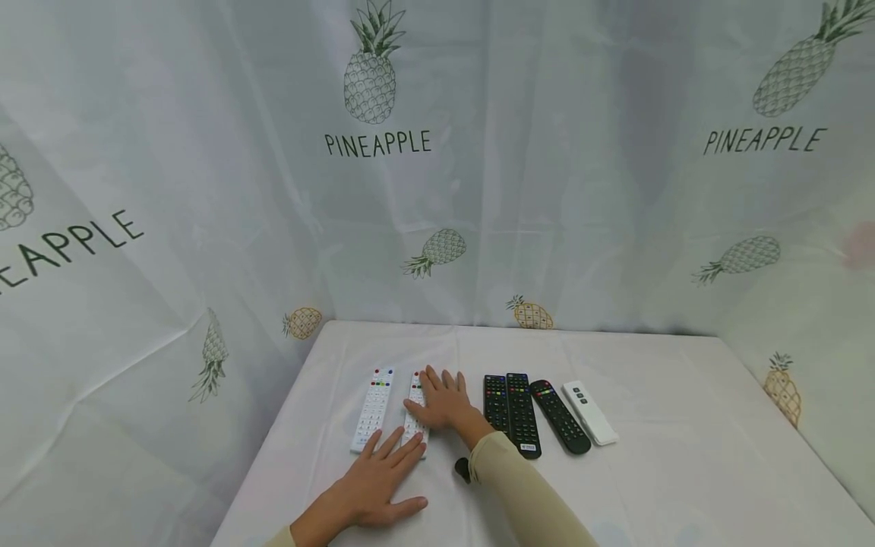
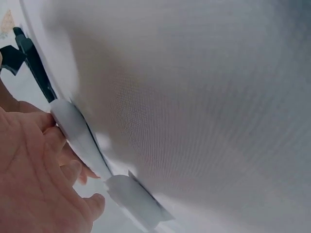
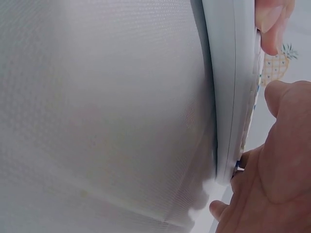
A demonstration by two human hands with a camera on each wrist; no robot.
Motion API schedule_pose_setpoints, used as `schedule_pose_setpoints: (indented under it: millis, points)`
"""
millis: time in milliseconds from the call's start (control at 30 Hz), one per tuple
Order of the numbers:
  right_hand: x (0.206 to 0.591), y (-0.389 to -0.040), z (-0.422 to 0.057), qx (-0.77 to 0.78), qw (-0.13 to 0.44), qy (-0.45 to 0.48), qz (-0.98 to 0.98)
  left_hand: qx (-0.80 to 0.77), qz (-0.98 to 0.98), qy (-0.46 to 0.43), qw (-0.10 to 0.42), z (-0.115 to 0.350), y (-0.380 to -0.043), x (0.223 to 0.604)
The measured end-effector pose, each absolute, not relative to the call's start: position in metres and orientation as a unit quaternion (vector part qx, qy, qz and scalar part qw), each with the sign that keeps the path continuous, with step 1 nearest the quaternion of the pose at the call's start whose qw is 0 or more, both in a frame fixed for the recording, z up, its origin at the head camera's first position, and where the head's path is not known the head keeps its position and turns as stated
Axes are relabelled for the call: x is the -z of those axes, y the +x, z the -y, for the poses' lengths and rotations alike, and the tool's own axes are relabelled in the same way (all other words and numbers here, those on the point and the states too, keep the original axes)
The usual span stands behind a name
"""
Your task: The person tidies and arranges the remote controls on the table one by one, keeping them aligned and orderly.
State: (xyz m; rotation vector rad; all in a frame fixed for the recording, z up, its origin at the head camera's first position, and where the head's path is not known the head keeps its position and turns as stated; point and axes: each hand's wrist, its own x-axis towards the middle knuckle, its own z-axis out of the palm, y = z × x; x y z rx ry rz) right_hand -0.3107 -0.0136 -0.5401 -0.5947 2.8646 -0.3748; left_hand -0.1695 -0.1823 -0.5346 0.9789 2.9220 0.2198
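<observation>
Two white remote controls lie on the left part of the white table. My right hand rests over the upper end of the inner white remote control, its fingers spread and nearly straight. At that remote's lower end are the fingertips of my left hand, also spread with the thumb out to the side. The outer white remote control lies just left of both hands. From the right wrist, the inner remote's side edge shows close up, lying along the cloth, with left-hand fingers at its near end.
Right of my forearm lie two straight black remote controls side by side, a rounded black remote control and a small white remote control, both slanted. A pineapple-print curtain surrounds the table at the back and sides.
</observation>
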Motion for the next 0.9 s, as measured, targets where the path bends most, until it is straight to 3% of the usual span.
schedule_pose_setpoints:
  millis: [900]
  points:
    - [0.5471, -0.312, 0.015, 0.147, 0.1, -0.2, -0.964, -0.072, -0.951, 0.3, 0.032, 0.1837, -0.1692, 0.5378]
